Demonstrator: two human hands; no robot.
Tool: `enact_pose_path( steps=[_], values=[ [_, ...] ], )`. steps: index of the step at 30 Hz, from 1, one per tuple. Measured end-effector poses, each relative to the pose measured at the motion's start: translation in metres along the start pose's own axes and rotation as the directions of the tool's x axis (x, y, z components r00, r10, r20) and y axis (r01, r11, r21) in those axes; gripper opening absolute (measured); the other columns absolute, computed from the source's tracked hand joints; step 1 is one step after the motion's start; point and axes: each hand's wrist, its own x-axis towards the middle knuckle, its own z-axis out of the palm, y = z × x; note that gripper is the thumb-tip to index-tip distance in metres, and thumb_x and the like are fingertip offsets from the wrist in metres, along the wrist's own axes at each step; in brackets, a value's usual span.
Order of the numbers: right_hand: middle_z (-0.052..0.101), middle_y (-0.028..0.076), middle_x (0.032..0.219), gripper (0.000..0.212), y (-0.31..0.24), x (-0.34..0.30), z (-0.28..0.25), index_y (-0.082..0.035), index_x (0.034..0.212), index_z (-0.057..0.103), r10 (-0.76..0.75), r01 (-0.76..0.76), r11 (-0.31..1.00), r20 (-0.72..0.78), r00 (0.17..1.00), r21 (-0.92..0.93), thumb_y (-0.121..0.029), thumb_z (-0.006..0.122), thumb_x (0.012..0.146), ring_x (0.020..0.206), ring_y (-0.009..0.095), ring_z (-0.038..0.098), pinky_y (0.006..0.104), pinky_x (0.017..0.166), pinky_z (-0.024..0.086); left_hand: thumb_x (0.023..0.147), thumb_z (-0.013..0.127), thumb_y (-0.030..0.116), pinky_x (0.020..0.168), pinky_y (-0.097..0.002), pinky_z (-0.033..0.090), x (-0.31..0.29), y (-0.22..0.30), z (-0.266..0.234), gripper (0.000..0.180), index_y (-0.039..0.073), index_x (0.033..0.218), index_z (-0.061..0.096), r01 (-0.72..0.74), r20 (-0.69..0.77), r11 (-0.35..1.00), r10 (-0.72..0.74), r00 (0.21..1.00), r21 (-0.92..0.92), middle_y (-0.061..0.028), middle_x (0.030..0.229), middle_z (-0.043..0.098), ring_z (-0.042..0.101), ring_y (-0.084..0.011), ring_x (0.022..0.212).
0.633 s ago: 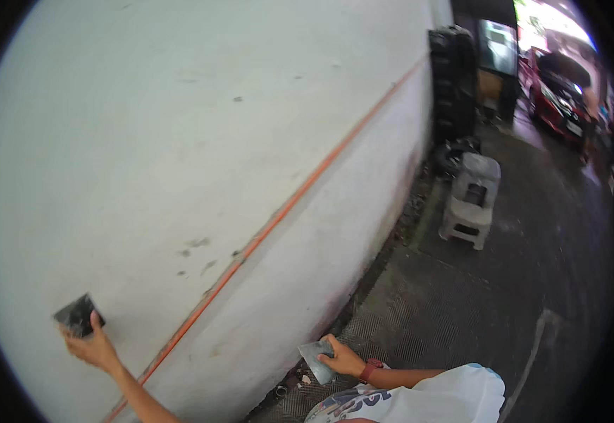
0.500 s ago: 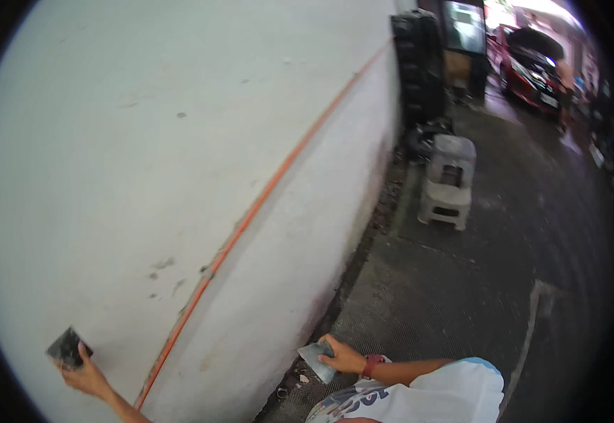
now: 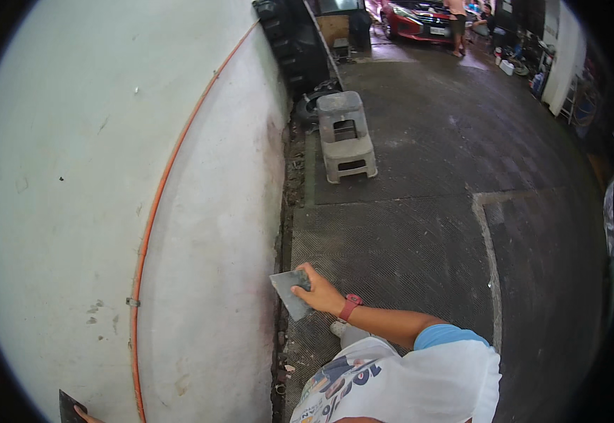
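My right hand (image 3: pixel 322 293), with a red watch on its wrist, grips a thin grey four-cornered plate (image 3: pixel 294 296). The thumb lies across the plate's face, which is held over the floor close to the foot of the white wall (image 3: pixel 208 233). At the lower left edge only the fingers of my left hand (image 3: pixel 84 414) show. They hold a dark flat four-cornered piece (image 3: pixel 69 407) by the wall; most of that hand is out of the picture. The exact kind of either flat piece cannot be made out.
An orange pipe (image 3: pixel 154 204) runs along the wall. Stacked grey plastic stools (image 3: pixel 345 137) stand ahead on the dark floor (image 3: pixel 405 247), near black parts (image 3: pixel 293 46) leaning on the wall. Farther off are a red car (image 3: pixel 416 20) and a person (image 3: pixel 456 25). Clutter lines the right side.
The view has swung to the right, toward the floor. My left hand with the dark piece has slipped to the lower edge; my right hand appears farther forward, still holding the grey plate.
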Motion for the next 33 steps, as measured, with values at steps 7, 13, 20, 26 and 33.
enact_pose_path(
  steps=[7,13,20,26,33],
  values=[
    [0.074,0.020,0.117,0.050,0.051,-0.157,-0.050,-0.008,0.141,0.053,0.139,-0.163,0.982,-0.223,0.965,-0.095,-0.024,0.081,0.102,0.108,0.032,0.075,0.0460,0.094,0.058,0.105,0.084,0.035,0.102,-0.0500,0.060,-0.095,-0.010,-0.094,0.066,-0.011,0.143,0.057,0.315,0.369,0.910,-0.204,0.907,-0.270,-0.0240,0.135,0.069,0.070,-0.0379,0.121],
    [0.072,0.017,0.116,0.051,0.057,-0.260,-0.068,-0.009,0.141,0.052,0.215,-0.215,0.964,-0.021,0.976,-0.158,-0.029,0.081,0.105,0.110,0.027,0.072,0.0440,0.096,0.057,0.113,0.072,0.031,0.107,-0.0462,0.057,-0.190,0.098,-0.319,0.056,-0.009,0.151,0.061,0.369,0.962,0.908,-0.252,0.105,0.197,-0.0242,0.136,0.074,0.071,-0.0346,0.118],
    [0.073,0.018,0.119,0.052,0.012,-0.309,-0.119,-0.008,0.144,0.051,0.287,-0.292,0.949,-0.056,0.956,-0.122,-0.026,0.080,0.105,0.111,0.029,0.073,0.0466,0.095,0.059,0.106,0.063,-0.002,0.123,-0.0539,0.046,-0.381,0.121,-0.486,0.070,0.008,0.172,0.041,0.875,0.824,-0.100,-0.301,-0.480,0.473,-0.0235,0.170,0.050,0.055,-0.0383,0.152],
    [0.073,0.018,0.122,0.053,0.035,-0.301,-0.167,-0.006,0.144,0.051,0.266,-0.264,0.964,-0.048,0.963,0.032,-0.026,0.081,0.104,0.114,0.029,0.072,0.0456,0.099,0.058,0.105,0.058,-0.001,0.121,-0.0529,0.046,-0.341,0.202,-0.522,0.071,0.012,0.172,0.040,0.821,0.804,-0.035,-0.187,-0.565,0.570,-0.0213,0.169,0.049,0.055,-0.0367,0.150],
    [0.074,0.020,0.124,0.055,0.035,-0.271,-0.279,-0.006,0.144,0.051,0.198,-0.196,0.980,-0.081,0.977,0.027,-0.026,0.081,0.103,0.118,0.031,0.074,0.0457,0.102,0.058,0.106,0.055,0.000,0.114,-0.0472,0.049,-0.357,0.304,-0.508,0.070,0.012,0.173,0.039,0.876,0.868,-0.121,-0.125,-0.481,0.468,-0.0214,0.166,0.051,0.058,-0.0345,0.146]
  ],
)
